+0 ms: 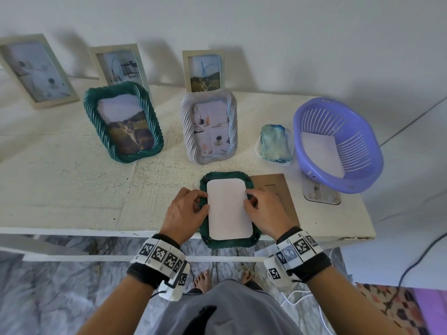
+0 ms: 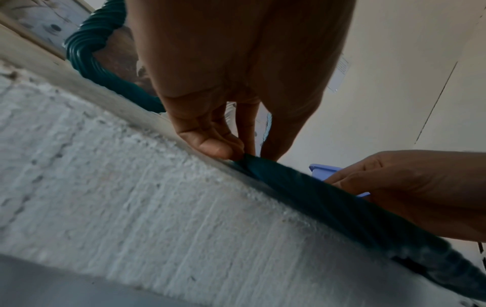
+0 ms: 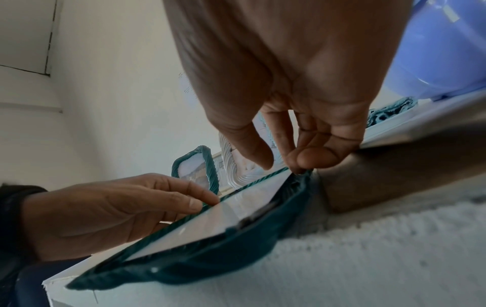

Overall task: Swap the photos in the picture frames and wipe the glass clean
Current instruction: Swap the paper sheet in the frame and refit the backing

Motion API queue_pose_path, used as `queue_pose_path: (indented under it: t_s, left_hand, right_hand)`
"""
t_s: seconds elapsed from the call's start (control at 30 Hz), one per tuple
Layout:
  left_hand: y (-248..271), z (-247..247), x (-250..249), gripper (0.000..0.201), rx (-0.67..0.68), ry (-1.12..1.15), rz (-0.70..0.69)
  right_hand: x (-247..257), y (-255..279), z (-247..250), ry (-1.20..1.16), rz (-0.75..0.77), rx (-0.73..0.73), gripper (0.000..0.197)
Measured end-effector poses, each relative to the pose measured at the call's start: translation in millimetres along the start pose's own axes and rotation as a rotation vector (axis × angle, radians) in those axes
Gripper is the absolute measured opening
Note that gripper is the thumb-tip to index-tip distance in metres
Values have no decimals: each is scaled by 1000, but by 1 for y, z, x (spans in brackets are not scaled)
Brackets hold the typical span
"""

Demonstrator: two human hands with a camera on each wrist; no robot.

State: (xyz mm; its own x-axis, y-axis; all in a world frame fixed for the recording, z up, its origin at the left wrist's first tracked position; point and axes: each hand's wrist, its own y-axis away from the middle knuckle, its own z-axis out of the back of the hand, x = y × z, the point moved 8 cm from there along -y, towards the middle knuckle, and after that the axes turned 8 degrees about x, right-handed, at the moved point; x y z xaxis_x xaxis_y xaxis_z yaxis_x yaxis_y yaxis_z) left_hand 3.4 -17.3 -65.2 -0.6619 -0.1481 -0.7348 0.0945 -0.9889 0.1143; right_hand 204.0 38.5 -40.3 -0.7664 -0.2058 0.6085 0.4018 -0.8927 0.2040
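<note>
A dark green twisted-rim frame (image 1: 205, 228) lies face down at the table's front edge and juts over it. A white photo (image 1: 228, 209) lies blank side up in its back opening. My left hand (image 1: 202, 201) pinches the frame's left rim, thumb and fingers curled on it. My right hand (image 1: 250, 201) grips the right rim, with its thumb at the photo's edge. In the left wrist view the left fingers (image 2: 218, 145) pinch the green rim (image 2: 328, 205). In the right wrist view the right hand (image 3: 286, 160) curls onto the frame (image 3: 223, 255) beside the photo (image 3: 210, 224).
A brown backing board (image 1: 273, 187) lies right of the frame. Further right are a clear pane (image 1: 321, 195), a purple basket (image 1: 338, 146) holding a white sheet, and a blue-green cloth (image 1: 275, 143). A green frame (image 1: 123, 122), a white frame (image 1: 209, 126) and wooden frames (image 1: 203, 70) stand behind.
</note>
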Motion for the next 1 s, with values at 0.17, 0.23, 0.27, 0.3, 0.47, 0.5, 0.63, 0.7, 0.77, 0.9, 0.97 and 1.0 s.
queue_pose_path:
  t_s: [0.17,0.23,0.27,0.3,0.47,0.5,0.63,0.7,0.77,0.9,0.97,1.0]
  left_hand:
    - [0,0,1,25,-1,8,-6]
    - [-1,-1,2,25,0,11,-8]
    - [-2,-1,2,25,1,11,-8]
    - [-2,-1,3,24,3,11,-7]
    - [-3,-1,4,25,10,21,-10]
    - [-2,0,4,25,8,26,-11]
    - [-1,5,5,22,-24,56,-47]
    - [1,9,6,20,-48,54,-88]
    - [2,11,8,20,-66,42,-139]
    - [3,10,11,25,-61,1,-216]
    - [5,8,12,30,-46,-19,-223]
    - [5,6,12,33,-37,-21,-227]
  right_hand:
    - [1,1,2,-1,-12,-5,22]
    - [2,2,3,3,-12,-5,22]
    - [2,1,3,4,-12,-6,22]
    - [1,1,4,6,-12,-8,22]
    - [4,2,6,3,11,-17,20]
    - [4,3,8,1,18,-28,21]
    - [-6,10,23,65,-28,-157,23]
    - [-16,17,33,181,-120,-248,25]
    - [-27,22,39,346,-231,-258,37]
    - [-54,26,32,407,-428,-104,59]
    - [-57,27,32,380,-426,-103,58]
    - [-58,27,33,361,-420,-108,57]
